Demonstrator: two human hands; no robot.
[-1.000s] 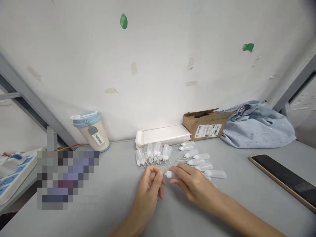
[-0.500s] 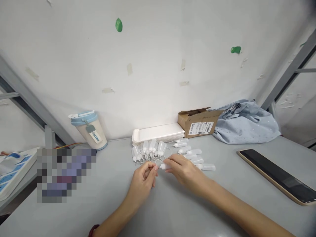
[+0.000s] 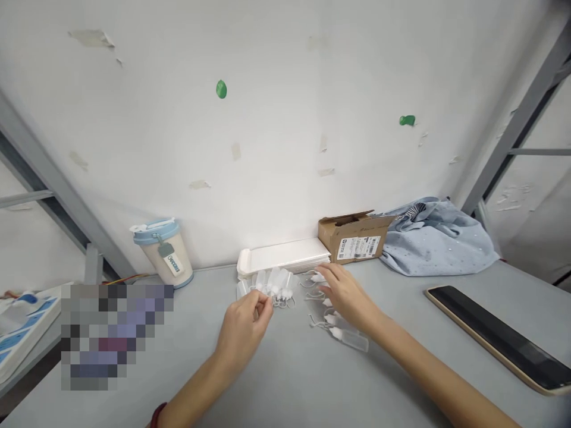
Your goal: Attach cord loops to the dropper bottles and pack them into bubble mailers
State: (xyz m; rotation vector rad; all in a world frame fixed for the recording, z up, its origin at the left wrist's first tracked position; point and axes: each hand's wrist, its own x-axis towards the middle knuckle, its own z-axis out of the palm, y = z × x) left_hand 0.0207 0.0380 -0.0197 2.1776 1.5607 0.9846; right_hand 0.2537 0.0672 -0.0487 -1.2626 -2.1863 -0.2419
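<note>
White paint covers the wall behind a grey tabletop. At the far right lies a heap of pale blue cloth, and nearer on that side a dark-screened phone in a gold-edged case. A cream cup with a blue lid stands at the far left. Left of the cloth, an opened cardboard box sits beside a low stack of white packets, which bounds the middle of the table on the far side.

Just nearer than the stack, the left hand has thumb and fingers pinched together; I cannot tell whether anything is between them. It partly hides the left cluster of bottles, small, translucent, white-tipped, with loops of cord. The right hand, fingers bent and slightly apart, covers part of the right row of bottles, lying with tips leftward; contact is unclear.

The box's shipping label is too fine to read; the cup's tag carries one word, seemingly "GUCCRIS".
</note>
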